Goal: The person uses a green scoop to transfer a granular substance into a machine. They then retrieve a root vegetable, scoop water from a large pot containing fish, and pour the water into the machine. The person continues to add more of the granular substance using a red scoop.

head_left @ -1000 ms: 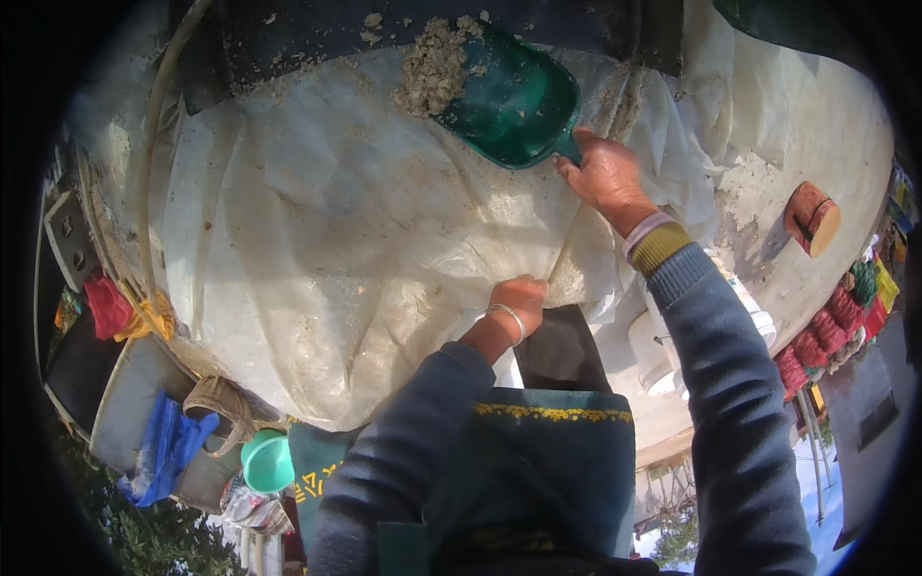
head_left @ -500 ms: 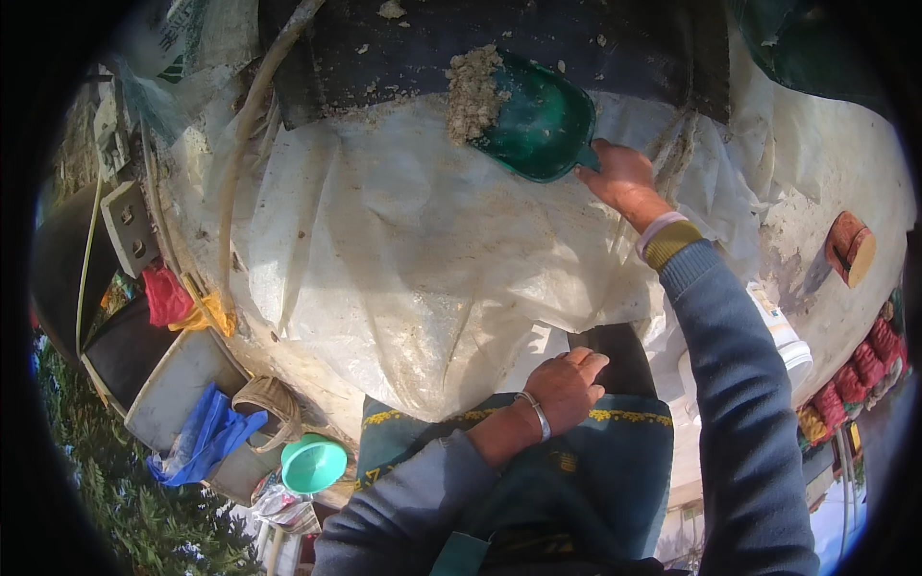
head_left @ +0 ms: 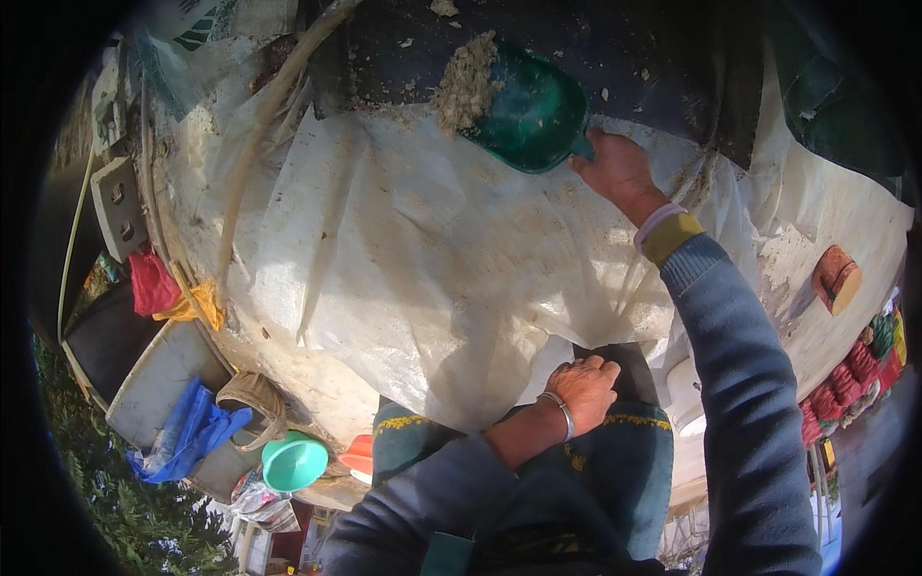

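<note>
My right hand [head_left: 618, 169] grips the handle of a green plastic scoop [head_left: 536, 110] at the top centre. Pale crumbly material [head_left: 466, 82] sits at the scoop's mouth, against a speckled dark sheet [head_left: 648, 67]. Below lies a creased translucent plastic sheet [head_left: 403, 250]. My left hand [head_left: 584, 389] is low in the view, beside the plastic's lower edge and over my dark green apron [head_left: 615, 480] with yellow trim. Its fingers are loosely bent and slightly apart, with nothing visible in them.
At left are grey slabs [head_left: 120, 206], red [head_left: 152, 286] and yellow [head_left: 192, 305] cloths, a blue bag [head_left: 182, 442], a basket [head_left: 252, 408] and a turquoise basin [head_left: 293, 463]. At right are a wooden block [head_left: 836, 278] and red bundles [head_left: 843, 384]. A hose [head_left: 254, 154] runs at upper left.
My left hand has let go of the plastic sheet and moved down and right toward the apron. The scoop, still in my right hand, shifted slightly within the view, which has also shifted.
</note>
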Motion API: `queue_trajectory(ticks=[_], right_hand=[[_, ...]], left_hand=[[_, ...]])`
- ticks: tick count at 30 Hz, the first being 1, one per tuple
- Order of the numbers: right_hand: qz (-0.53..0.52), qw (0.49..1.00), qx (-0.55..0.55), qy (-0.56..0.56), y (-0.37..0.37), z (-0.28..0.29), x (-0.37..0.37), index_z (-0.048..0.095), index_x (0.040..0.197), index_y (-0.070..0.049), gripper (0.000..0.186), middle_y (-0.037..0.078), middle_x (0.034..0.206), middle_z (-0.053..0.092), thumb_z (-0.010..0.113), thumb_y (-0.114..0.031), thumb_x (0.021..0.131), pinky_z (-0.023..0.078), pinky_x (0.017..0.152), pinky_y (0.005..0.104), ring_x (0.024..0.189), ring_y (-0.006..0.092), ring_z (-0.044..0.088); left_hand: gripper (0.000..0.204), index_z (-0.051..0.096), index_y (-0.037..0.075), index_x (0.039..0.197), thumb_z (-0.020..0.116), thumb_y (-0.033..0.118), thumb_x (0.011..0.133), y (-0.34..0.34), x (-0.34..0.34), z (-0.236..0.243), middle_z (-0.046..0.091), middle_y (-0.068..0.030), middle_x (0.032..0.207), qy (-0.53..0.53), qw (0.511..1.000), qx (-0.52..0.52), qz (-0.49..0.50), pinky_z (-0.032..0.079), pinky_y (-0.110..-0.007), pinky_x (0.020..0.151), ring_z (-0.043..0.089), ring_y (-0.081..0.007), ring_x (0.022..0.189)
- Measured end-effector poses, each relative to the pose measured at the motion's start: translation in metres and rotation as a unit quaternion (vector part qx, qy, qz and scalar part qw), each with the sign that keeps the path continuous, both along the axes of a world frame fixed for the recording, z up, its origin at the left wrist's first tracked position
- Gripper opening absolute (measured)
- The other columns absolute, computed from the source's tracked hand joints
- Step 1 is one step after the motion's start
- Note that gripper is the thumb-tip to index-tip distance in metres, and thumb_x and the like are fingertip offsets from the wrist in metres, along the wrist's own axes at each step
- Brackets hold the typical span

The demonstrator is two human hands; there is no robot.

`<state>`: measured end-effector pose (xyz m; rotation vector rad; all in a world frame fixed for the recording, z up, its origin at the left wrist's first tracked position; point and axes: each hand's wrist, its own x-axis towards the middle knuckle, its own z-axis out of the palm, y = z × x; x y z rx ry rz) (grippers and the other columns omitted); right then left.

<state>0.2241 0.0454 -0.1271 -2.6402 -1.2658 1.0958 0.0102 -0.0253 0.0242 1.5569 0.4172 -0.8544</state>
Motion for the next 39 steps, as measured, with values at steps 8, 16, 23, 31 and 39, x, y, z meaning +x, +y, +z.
queue_trajectory(ticks=[8, 16, 23, 31, 39], right_hand=[[0.080, 0.997, 0.015, -0.005, 0.085, -0.009, 0.003, 0.064, 0.100, -0.005, 0.041, 0.017, 0.087, 0.065, 0.068, -0.034, 0.071, 0.051, 0.074, 0.0437, 0.084, 0.0338, 0.064], [0.199, 0.977, 0.070, -0.032, 0.169, -0.017, 0.015, 0.065, 0.102, -0.005, 0.045, 0.016, 0.089, 0.066, 0.072, -0.034, 0.068, 0.051, 0.074, 0.0426, 0.084, 0.0332, 0.064], [0.220, 0.971, 0.089, -0.019, 0.213, -0.029, 0.001, 0.067, 0.088, -0.006, 0.033, 0.017, 0.086, 0.065, 0.070, -0.029, 0.066, 0.050, 0.073, 0.0435, 0.082, 0.0356, 0.062], [0.128, 0.989, 0.074, -0.028, 0.190, -0.051, -0.013, 0.067, 0.087, -0.005, 0.033, 0.019, 0.089, 0.064, 0.067, -0.031, 0.065, 0.049, 0.075, 0.0450, 0.085, 0.0371, 0.061], [0.023, 0.992, 0.126, -0.003, 0.118, -0.076, -0.025, 0.065, 0.103, -0.008, 0.052, 0.017, 0.094, 0.065, 0.070, -0.040, 0.062, 0.050, 0.079, 0.0404, 0.088, 0.0345, 0.062]], left_hand=[[0.026, 0.054, 0.003, 0.101, 0.059, 0.018, 0.081, 0.031, 0.010, 0.003, 0.057, -0.0174, 0.102, -0.006, 0.998, -0.005, 0.056, 0.045, -0.043, 0.082, 0.056, -0.0350, 0.097], [0.022, 0.052, 0.002, 0.095, 0.060, 0.015, 0.079, 0.054, 0.014, 0.003, 0.059, -0.0191, 0.095, -0.015, 0.991, -0.064, 0.116, 0.046, -0.043, 0.081, 0.056, -0.0349, 0.095], [0.023, 0.053, 0.000, 0.094, 0.061, 0.015, 0.078, 0.068, 0.011, 0.007, 0.059, -0.0188, 0.094, -0.041, 0.987, -0.055, 0.148, 0.045, -0.042, 0.082, 0.056, -0.0344, 0.095], [0.028, 0.052, 0.000, 0.098, 0.062, 0.015, 0.077, 0.071, 0.006, 0.010, 0.059, -0.0198, 0.094, -0.049, 0.982, -0.046, 0.177, 0.047, -0.042, 0.081, 0.058, -0.0345, 0.094], [0.030, 0.050, 0.001, 0.103, 0.060, 0.015, 0.078, 0.042, 0.000, -0.001, 0.058, -0.0186, 0.097, -0.012, 0.993, -0.015, 0.117, 0.047, -0.044, 0.075, 0.058, -0.0360, 0.091]])
